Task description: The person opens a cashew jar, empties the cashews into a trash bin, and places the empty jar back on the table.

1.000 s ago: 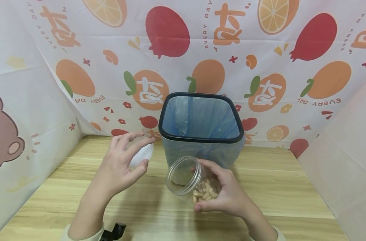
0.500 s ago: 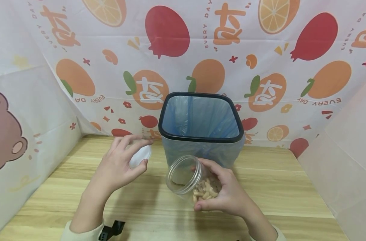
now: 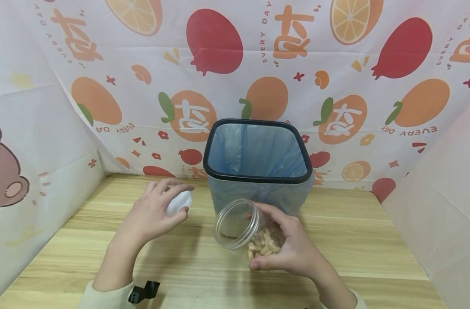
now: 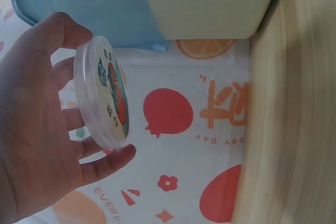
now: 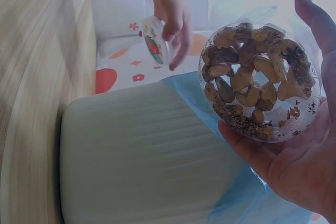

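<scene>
My left hand (image 3: 151, 214) pinches a round white jar lid (image 3: 178, 203) by its edge, thumb on one side and fingertips on the other. In the left wrist view, a printed red-and-green picture shows on the lid's top (image 4: 116, 95). My right hand (image 3: 293, 249) grips a clear plastic jar (image 3: 253, 223), tipped on its side with its uncovered mouth facing left. Cashews (image 3: 263, 244) lie against the lower wall near the jar's base. Through the base, in the right wrist view, several cashews (image 5: 249, 80) look brown or dark-spotted, with dark crumbs among them.
Behind the jar stands a trash bin (image 3: 258, 178) with a black rim and a blue liner bag (image 3: 235, 148). Underneath is a wood-grain table (image 3: 355, 240). A fruit-printed cloth (image 3: 227, 98) hangs at the back, and pale cloth walls close both sides.
My left hand has sunk slightly with the lid, which now sits a little lower and further left. The right hand and the tipped jar have stayed nearly still.
</scene>
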Tool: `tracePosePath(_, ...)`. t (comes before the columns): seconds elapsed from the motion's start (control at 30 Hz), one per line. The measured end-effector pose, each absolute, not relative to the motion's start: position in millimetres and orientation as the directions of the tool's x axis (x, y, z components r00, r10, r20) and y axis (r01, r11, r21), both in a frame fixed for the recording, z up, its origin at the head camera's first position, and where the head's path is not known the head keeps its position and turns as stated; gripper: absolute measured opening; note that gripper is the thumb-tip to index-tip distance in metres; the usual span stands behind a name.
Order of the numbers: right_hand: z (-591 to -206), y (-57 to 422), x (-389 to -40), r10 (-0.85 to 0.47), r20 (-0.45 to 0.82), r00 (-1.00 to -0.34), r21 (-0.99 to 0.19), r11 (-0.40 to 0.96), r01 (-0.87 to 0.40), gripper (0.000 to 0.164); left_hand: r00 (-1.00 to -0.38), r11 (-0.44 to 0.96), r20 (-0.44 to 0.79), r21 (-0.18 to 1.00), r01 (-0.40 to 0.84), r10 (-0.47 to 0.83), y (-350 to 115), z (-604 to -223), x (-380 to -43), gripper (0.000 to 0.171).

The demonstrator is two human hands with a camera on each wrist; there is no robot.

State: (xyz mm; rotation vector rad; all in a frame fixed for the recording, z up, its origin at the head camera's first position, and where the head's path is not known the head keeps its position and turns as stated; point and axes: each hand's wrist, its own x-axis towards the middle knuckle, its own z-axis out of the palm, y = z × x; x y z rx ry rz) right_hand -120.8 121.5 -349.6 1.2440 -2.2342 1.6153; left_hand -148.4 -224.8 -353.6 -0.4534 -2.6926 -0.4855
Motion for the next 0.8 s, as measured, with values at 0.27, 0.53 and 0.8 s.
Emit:
tracePosePath(0.27, -349, 123, -121, -0.535, 0.518, -0.667, -0.738, 0.114, -0.665, 0.098, -0.907, 0.896, 0.341, 0.275, 0.349, 0.248, -231, -363, -155, 0.043)
tracePosePath(0.53, -350, 124, -120, -0.540, 0.518, -0.663, -0.747, 0.092, -0.659, 0.099, -0.923, 0.897, 0.297, 0.292, 0.332, 0.245, -235, -370, -158, 0.041)
tracePosePath(0.8, -349, 125, -120, -0.538, 0.513, -0.669, -0.747, 0.104, -0.657, 0.098, -0.929, 0.896, 0.281, 0.305, 0.323, 0.239, -240, -376, -159, 0.040)
